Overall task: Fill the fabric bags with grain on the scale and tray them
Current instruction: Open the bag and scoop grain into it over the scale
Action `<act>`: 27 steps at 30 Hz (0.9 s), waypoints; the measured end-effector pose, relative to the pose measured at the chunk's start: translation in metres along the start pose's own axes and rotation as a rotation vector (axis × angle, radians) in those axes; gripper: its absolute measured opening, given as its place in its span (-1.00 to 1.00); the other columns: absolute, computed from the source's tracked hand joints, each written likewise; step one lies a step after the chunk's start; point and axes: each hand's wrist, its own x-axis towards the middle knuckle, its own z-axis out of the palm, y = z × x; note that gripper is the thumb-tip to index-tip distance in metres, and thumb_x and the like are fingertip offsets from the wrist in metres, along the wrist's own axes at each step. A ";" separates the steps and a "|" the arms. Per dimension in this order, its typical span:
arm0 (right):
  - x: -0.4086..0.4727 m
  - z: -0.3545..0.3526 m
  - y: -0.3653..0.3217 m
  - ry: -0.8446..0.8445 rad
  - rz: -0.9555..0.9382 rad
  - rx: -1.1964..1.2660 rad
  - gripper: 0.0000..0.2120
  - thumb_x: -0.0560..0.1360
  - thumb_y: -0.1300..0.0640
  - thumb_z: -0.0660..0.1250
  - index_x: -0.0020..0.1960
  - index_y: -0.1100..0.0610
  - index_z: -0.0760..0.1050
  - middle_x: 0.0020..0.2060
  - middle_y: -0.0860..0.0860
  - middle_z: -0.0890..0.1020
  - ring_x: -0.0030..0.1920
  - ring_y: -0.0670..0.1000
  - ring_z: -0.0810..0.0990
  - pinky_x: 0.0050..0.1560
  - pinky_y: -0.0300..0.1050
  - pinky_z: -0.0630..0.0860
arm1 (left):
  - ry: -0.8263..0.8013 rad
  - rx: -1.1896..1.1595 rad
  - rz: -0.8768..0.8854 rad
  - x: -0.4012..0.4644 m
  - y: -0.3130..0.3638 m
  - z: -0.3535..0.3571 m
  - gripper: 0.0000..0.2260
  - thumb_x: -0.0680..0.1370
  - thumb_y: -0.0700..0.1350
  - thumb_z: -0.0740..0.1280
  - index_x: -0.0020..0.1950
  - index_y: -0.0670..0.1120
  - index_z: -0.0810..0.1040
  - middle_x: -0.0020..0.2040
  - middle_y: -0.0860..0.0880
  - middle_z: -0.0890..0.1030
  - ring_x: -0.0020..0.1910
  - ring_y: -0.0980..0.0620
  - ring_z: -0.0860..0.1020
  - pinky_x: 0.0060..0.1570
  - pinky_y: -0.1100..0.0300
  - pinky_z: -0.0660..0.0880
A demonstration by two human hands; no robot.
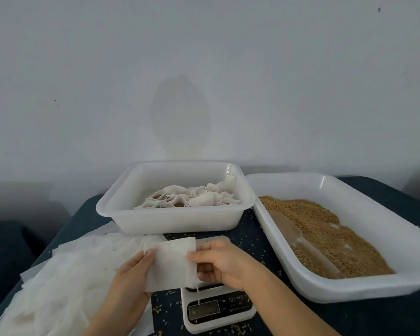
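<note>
Pale grey wall [204, 69] fills the upper half of the head view; below it a dark blue worktop [337, 318] carries all items and is sprinkled with loose grains around the scale.

Head view, far edge of the worktop: a white tray [121, 207] holds a heap of filled fabric bags [194, 198], their necks gathered. Just beside it, along the right edge, a larger white tray [374, 214] holds brown grain [325, 229], with a translucent scoop [298, 238] lying in the grain, handle toward the far end.

Near edge, centre: a white digital scale [218, 309] with a dark control panel. Its display is lit, but the reading is too blurred to tell.

Left edge: a loose stack of empty fabric bags [58, 282] spreads across the worktop toward the near left corner.

Hands — both are raised over the scale platform, holding one empty white fabric bag [170, 263] between them. The left hand [131, 270] grips the bag's left side, thumb on the front face and fingers curled behind. The right hand [218, 260] pinches the bag's right edge between thumb and curled fingers. A thin drawstring [198, 295] hangs from the bag's lower right corner down over the display. The bag appears flat and unfilled — whether its mouth is parted cannot be told.
</note>
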 end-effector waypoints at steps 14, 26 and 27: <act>-0.006 0.006 0.016 0.038 -0.126 -0.143 -0.84 0.40 0.08 0.50 -0.34 -0.01 0.61 -0.40 -0.11 0.57 -0.37 -0.17 0.49 -0.25 -0.29 0.45 | -0.250 0.828 0.846 -0.012 -0.011 0.006 -0.53 0.31 -0.35 0.52 -0.03 0.19 0.56 -0.01 0.17 0.58 -0.09 0.29 0.55 -0.16 0.47 0.48; 0.000 0.010 0.018 0.039 -0.093 -0.334 -0.92 0.41 0.15 0.46 -0.19 0.03 0.56 -0.30 -0.06 0.59 -0.27 -0.12 0.56 -0.15 -0.26 0.54 | -0.383 1.201 1.251 -0.011 0.008 0.002 -0.67 0.58 0.19 0.06 -0.18 0.02 0.46 0.09 0.11 0.40 -0.33 0.30 0.46 -0.43 0.38 0.46; 0.002 0.009 0.018 0.065 -0.074 -0.301 -0.91 0.43 0.16 0.44 -0.17 0.04 0.53 -0.29 -0.04 0.60 -0.27 -0.09 0.59 -0.14 -0.23 0.57 | -0.376 1.219 1.254 -0.010 0.009 -0.001 -0.57 0.59 0.20 0.03 -0.27 -0.03 0.49 0.09 0.11 0.40 -0.33 0.32 0.44 -0.44 0.38 0.45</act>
